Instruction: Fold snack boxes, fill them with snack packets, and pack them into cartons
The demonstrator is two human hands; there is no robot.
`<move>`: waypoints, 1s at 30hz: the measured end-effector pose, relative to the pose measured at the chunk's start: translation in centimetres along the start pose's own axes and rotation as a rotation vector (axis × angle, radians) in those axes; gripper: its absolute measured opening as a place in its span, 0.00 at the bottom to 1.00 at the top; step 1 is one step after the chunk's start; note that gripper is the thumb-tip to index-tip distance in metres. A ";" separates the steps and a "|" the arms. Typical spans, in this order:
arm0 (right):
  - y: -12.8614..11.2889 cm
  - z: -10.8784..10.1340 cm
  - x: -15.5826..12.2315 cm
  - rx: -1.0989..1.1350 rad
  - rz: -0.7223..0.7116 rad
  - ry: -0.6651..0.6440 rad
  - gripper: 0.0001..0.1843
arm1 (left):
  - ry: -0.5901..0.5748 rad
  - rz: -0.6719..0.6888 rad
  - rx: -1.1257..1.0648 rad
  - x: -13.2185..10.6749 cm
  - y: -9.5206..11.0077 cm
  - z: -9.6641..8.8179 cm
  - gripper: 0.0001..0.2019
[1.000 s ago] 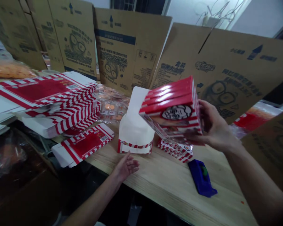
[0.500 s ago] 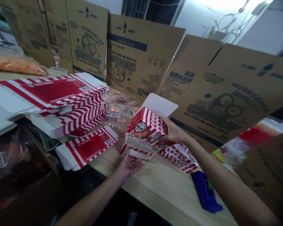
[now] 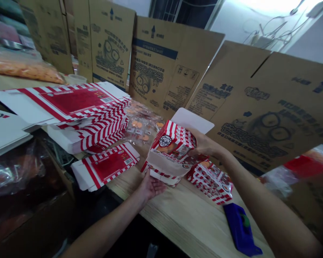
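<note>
My right hand (image 3: 203, 143) is closed around a block of small red-and-white striped boxes (image 3: 174, 138), held tilted at the mouth of a larger open carton (image 3: 161, 165). The carton's beige inside faces me. A white flap (image 3: 192, 118) stands up behind the block. From below, my left hand (image 3: 152, 186) holds the carton's near edge, thumb up against it and fingers stretched out palm up. More small striped boxes (image 3: 211, 181) lie stacked just right of the carton, partly behind my right wrist.
Flattened striped cartons (image 3: 78, 102) are piled at left, with a few nearer the edge (image 3: 110, 165). Clear packets of orange pieces (image 3: 137, 125) lie behind. A blue tape dispenser (image 3: 239, 229) sits at right. Large cardboard panels (image 3: 161, 64) wall the back of the table.
The block of small boxes is slightly lower against the carton's opening, and more of the carton's beige inside shows. The whole view has shifted a little. Both hands keep their hold.
</note>
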State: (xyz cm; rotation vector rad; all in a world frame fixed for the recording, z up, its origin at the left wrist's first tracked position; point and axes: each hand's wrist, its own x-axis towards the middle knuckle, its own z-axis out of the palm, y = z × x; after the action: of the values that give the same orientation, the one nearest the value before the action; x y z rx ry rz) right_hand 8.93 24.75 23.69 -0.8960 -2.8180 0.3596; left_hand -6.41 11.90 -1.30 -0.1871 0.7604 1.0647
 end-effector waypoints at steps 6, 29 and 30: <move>2.1 0.5 -0.4 0.129 0.026 -0.040 0.52 | -0.015 -0.008 -0.004 -0.6 0.7 0.1 0.44; 2.2 12.4 -2.3 -0.132 0.337 -0.301 0.58 | -0.239 0.003 -0.161 0.1 -2.5 -0.1 0.36; 2.0 12.7 -2.3 -0.161 0.357 -0.324 0.58 | -0.242 0.000 -0.159 0.0 -2.5 0.0 0.36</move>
State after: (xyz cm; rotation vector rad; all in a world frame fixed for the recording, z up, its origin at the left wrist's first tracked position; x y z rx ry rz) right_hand 9.05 22.72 10.74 -1.5097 -3.0008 0.3527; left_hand -4.28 10.67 -1.88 -0.1896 0.4586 1.1248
